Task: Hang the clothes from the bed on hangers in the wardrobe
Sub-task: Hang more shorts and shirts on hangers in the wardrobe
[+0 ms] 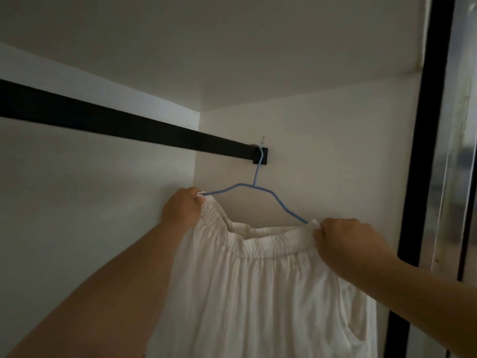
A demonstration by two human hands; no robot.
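Observation:
A thin blue hanger (258, 186) hangs by its hook from the right end of the black wardrobe rail (129, 125). A white garment with a gathered elastic waistband (258, 280) is stretched across the hanger's two ends and drapes down below. My left hand (182, 206) pinches the waistband at the hanger's left tip. At the right tip, my right hand (343, 242) grips the waistband's other edge. The hanger's lower bar is hidden by the cloth.
White wardrobe walls close in behind and to the right of the hanger. A black door frame (423, 151) runs vertically at the right, with a glossy door panel (462, 151) beyond it. The rail stretches bare to the left.

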